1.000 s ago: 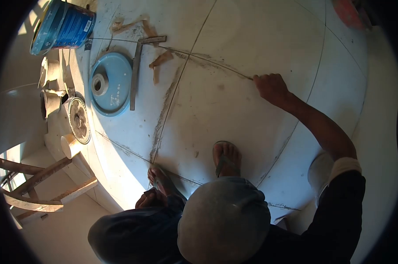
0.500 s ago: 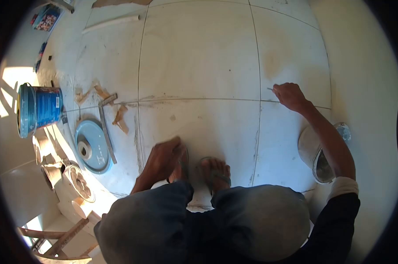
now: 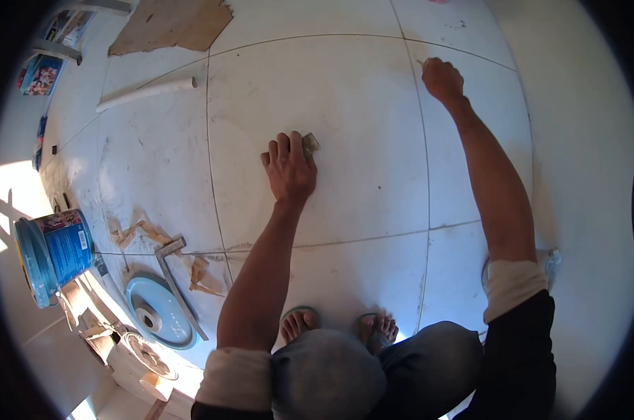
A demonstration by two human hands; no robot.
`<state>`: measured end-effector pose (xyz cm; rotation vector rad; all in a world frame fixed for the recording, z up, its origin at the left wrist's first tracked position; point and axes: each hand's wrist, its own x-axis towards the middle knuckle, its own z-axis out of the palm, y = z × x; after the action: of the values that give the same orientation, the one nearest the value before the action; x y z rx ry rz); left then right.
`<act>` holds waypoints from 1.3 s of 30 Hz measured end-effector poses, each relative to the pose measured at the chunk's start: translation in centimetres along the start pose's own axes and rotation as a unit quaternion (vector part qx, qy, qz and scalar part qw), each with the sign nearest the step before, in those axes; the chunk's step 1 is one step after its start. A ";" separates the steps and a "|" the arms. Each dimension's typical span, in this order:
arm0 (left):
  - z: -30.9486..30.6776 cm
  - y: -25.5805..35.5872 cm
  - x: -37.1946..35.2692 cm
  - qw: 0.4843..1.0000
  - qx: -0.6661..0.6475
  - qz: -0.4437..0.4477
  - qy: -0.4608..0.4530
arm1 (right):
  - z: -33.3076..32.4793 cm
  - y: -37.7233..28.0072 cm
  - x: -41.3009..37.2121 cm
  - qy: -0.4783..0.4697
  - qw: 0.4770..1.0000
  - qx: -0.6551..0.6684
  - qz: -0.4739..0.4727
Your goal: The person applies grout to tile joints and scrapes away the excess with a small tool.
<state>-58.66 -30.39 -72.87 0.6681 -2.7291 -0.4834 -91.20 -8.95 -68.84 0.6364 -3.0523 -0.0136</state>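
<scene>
Out over the middle floor tile (image 3: 345,91), my left hand (image 3: 289,168) reaches with the palm down and fingers bent close to the surface. Between its thumb and forefinger shows a small greenish-grey block (image 3: 311,143), its exact kind unclear. Farther ahead on the right, my right hand (image 3: 443,80) is closed beside the joint between two tiles. A thin, pale tool tip (image 3: 420,62) pokes out past its fingers; the rest of that tool is hidden in the fist.
To the left stand a blue paint bucket (image 3: 66,241) and a blue lid (image 3: 175,325), with a metal square (image 3: 168,269) against it. A white pipe (image 3: 149,93) and torn cardboard (image 3: 170,24) lie farther off. My right forearm partly covers a container by the wall (image 3: 576,175).
My left hand has moved from beside my feet forward onto the tile, where the small block now shows. My right hand has gone farther forward along the joint. The view has shifted.
</scene>
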 end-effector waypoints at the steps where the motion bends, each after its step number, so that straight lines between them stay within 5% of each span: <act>1: 0.0 -0.1 -0.2 1.000 0.000 -0.001 -0.005 | 1.0 -0.1 2.7 -0.005 1.000 -0.012 0.006; 5: 0.1 -0.4 0.0 1.000 -0.005 0.006 -0.015 | 4.3 0.4 9.6 -0.028 0.998 -0.054 -0.008; 10: 0.1 -0.3 -0.2 1.000 -0.011 -0.002 -0.014 | 0.2 -2.5 5.1 -0.058 0.996 -0.062 -0.018; 12: 0.4 -0.2 -0.2 1.000 -0.013 0.002 -0.013 | 0.4 -1.4 2.3 -0.019 0.991 -0.083 -0.100; 24: -0.3 -1.1 -0.8 0.999 -0.028 0.024 0.032 | -0.4 3.0 -38.9 -0.115 0.988 -0.080 -0.063; 27: -2.2 -3.7 -1.0 0.983 -0.182 0.021 -0.014 | -0.9 2.8 -46.2 -0.139 0.989 -0.041 -0.002; 32: -9.4 -14.1 -6.3 0.988 -0.003 -0.080 0.131 | -0.2 5.1 -57.1 -0.234 0.970 -0.052 0.033; 34: -11.5 -19.3 -8.0 0.977 0.070 -0.150 0.136 | -2.0 5.9 -55.8 -0.294 0.951 -0.096 0.003; 37: -11.6 -24.9 -9.6 0.955 0.148 -0.225 0.126 | -5.6 3.7 -43.5 -0.227 0.966 -0.082 -0.088; 39: -11.8 -25.2 -9.4 0.951 0.163 -0.236 0.120 | -8.8 -2.3 -32.6 -0.101 0.978 -0.013 -0.182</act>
<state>-36.64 -49.78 -73.80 1.3818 -2.4265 -0.0315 -60.21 1.91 -60.75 1.2546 -3.0635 -0.1329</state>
